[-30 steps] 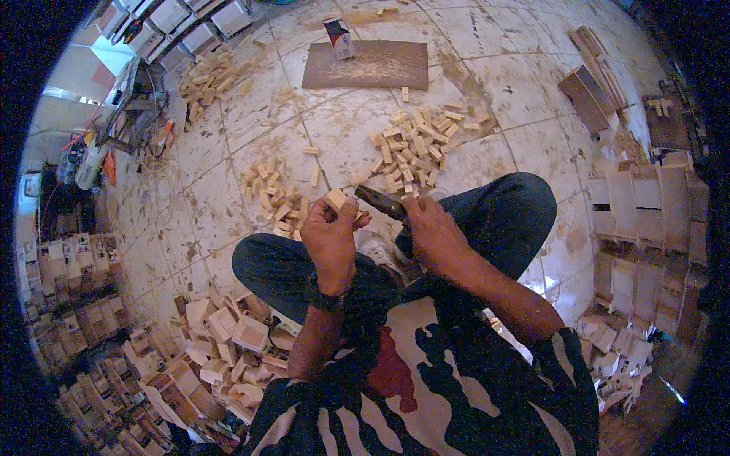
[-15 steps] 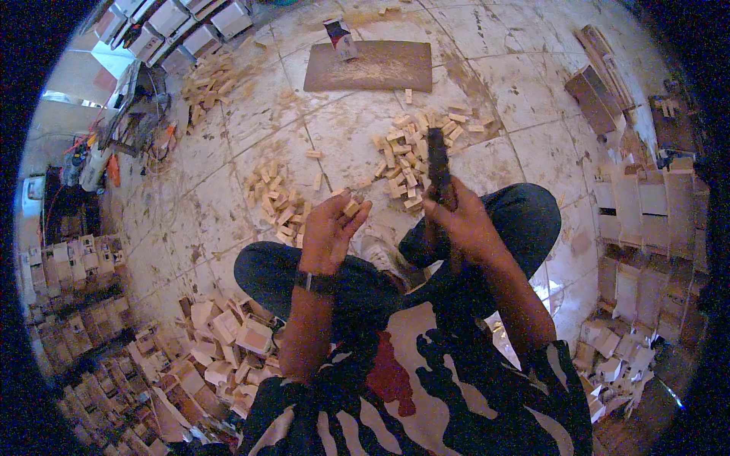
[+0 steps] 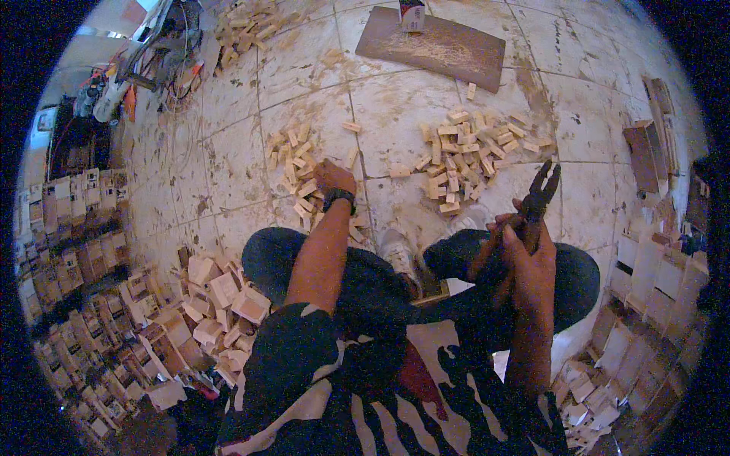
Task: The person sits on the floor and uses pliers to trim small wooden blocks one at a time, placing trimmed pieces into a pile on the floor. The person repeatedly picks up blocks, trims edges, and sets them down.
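Note:
I sit cross-legged on a tiled floor. My left hand (image 3: pixel 333 176), with a dark watch on its wrist, reaches forward and down onto a small pile of little wooden blocks (image 3: pixel 298 166) ahead of my left knee; its fingers are hidden among the blocks. My right hand (image 3: pixel 525 251) is held up above my right knee, closed around the handles of dark pliers (image 3: pixel 538 199) whose jaws point up and away. A bigger pile of wooden blocks (image 3: pixel 470 156) lies on the floor beyond the pliers.
A brown board (image 3: pixel 441 47) with a small box on it lies at the far centre. More wooden blocks (image 3: pixel 247 23) lie far left. Stacks of small wooden boxes (image 3: pixel 91 289) crowd my left side; pale panels (image 3: pixel 654 273) stand at my right. Tools and cables (image 3: pixel 144 68) lie far left.
My left hand has left the pliers' area and gone forward down to the small block pile. My right hand with the pliers has swung out to the right.

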